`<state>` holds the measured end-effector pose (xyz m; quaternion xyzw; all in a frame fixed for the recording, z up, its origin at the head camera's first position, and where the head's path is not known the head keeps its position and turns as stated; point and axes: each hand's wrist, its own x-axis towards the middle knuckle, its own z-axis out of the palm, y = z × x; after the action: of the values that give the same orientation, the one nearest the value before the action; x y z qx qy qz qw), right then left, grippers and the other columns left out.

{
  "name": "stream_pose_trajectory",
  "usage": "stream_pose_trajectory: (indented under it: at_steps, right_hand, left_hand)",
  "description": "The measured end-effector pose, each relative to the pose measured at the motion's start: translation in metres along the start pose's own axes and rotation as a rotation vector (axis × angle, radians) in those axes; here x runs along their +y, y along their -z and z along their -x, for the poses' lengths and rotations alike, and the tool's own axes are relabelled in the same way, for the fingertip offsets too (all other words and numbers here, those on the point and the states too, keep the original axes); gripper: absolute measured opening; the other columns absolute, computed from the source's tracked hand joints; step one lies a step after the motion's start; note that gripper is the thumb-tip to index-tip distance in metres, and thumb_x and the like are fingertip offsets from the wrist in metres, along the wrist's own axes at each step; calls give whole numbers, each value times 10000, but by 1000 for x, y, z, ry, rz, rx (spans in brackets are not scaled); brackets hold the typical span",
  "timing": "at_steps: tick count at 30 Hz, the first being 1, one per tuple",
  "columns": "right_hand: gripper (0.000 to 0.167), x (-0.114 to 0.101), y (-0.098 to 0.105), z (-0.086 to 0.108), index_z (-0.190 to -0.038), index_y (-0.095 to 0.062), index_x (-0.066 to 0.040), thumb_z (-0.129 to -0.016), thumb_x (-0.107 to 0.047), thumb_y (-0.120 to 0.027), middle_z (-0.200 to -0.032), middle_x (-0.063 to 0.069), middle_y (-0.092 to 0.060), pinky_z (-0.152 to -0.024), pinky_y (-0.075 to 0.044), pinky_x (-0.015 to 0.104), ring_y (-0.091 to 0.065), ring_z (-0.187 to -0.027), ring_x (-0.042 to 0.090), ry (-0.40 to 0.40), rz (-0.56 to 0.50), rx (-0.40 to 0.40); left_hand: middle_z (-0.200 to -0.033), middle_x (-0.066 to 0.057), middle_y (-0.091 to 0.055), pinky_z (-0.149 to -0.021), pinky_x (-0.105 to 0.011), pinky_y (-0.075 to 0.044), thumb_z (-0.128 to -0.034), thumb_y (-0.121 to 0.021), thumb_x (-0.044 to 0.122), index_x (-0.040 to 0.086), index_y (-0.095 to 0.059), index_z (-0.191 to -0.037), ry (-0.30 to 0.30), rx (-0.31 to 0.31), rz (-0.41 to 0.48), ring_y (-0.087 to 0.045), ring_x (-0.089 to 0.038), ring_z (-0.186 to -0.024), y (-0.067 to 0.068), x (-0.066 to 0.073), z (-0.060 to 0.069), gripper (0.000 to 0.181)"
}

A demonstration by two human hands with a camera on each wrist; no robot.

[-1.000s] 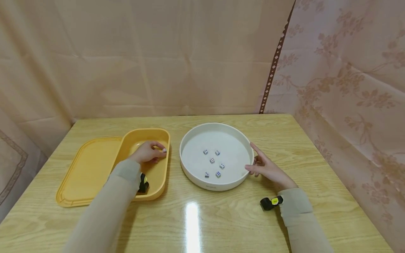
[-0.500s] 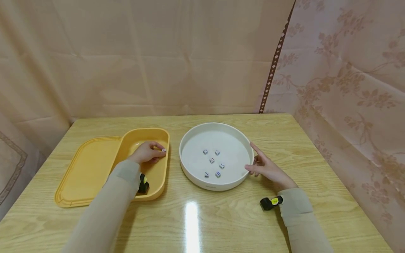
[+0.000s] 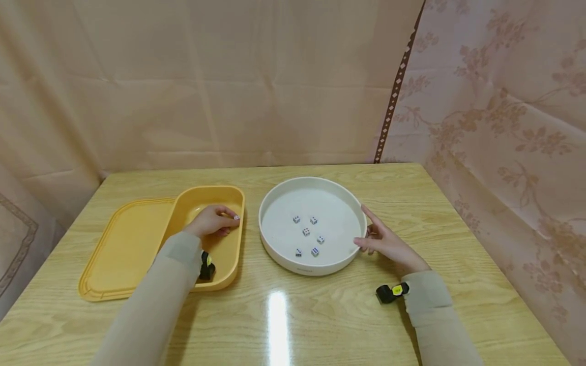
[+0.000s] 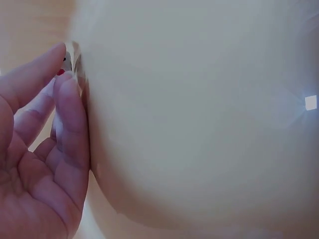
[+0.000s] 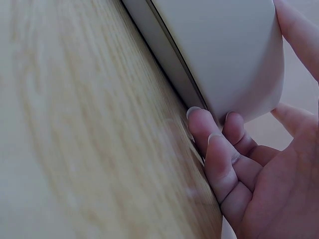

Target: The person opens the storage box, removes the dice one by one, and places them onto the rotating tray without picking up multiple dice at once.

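Observation:
My left hand (image 3: 212,221) reaches into the yellow box (image 3: 229,277) and pinches a die (image 3: 236,217) between thumb and fingertips, close to the box's right wall. In the left wrist view, fingers cover most of that die (image 4: 66,63), leaving a red pip in sight. My right hand (image 3: 386,244) grips the right side of the round white tray (image 3: 339,203), thumb and forefinger at its rim. From the right wrist, curled fingers (image 5: 202,124) touch the tray's lower edge near the tabletop. Several white dice (image 3: 306,232) lie scattered inside the tray.
A flat yellow lid (image 3: 123,249) lies left of the box, partly against or under its side. Both stand with the tray on a wood-grain table (image 3: 329,315). Curtains (image 3: 274,86) hang behind the table and at its sides.
Both hands keep their holds on the die and the tray. The whole view shifts very slightly; nothing else visibly differs.

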<state>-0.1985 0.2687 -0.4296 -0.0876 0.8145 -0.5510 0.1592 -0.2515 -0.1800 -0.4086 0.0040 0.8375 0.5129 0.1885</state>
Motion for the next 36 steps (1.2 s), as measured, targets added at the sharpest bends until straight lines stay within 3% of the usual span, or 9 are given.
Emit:
stream_pose_trajectory:
  at_steps: [10, 14, 20, 27, 31, 36]
  right_hand:
    - [954, -3, -3, 0, -1605, -39, -246, -927, -227, -709, -1009, 114, -521, -663, -507, 244, -579, -776, 147, 12, -8, -10]
    - [950, -3, -4, -1, -1604, -47, -257, -926, -250, -711, -1027, 126, -528, -665, -509, 247, -581, -773, 145, 2, 1, 0]
    - [948, -3, -4, 0, -1605, -52, -247, -924, -228, -712, -1012, 112, -522, -663, -499, 239, -566, -772, 143, 5, -18, -2]
    - [947, -3, -3, 1, -1603, -58, -277, -922, -237, -715, -1012, 106, -511, -671, -496, 237, -561, -789, 148, -11, -34, 1]
    - [949, -3, -2, 1, -1604, -52, -263, -923, -227, -713, -999, 102, -512, -664, -497, 238, -565, -783, 149, 2, -31, 3]
    - [952, -1, -1, 2, -1604, -49, -268, -923, -211, -713, -981, 89, -505, -664, -497, 235, -572, -782, 147, 6, -39, 0]
  left_hand:
    - [-770, 54, -646, -632, -210, -570, -916, -694, 131, -28, -614, -1059, -6, -18, 5, -620, -56, -655, 8, 0, 3, 228]
    - [-797, 43, -688, -646, -238, -579, -903, -706, 161, -6, -596, -1051, 1, 2, -15, -665, -72, -676, 12, 3, 3, 249]
    - [-834, -32, -711, -642, -261, -576, -897, -702, 151, -24, -592, -1073, -37, 57, -65, -655, -99, -660, 15, 12, 3, 272]
    - [-1039, -128, -646, -737, -348, -609, -932, -673, 188, -10, -543, -1125, -40, 105, -67, -678, -196, -794, 21, 34, 6, 306]
    - [-1066, -120, -646, -809, -389, -602, -947, -661, 212, 0, -538, -1137, -68, 125, -51, -685, -238, -855, 23, 51, 8, 310]
    - [-1066, -102, -656, -811, -364, -601, -937, -678, 229, 19, -548, -1153, -67, 152, -22, -681, -227, -858, 21, 68, 10, 328]
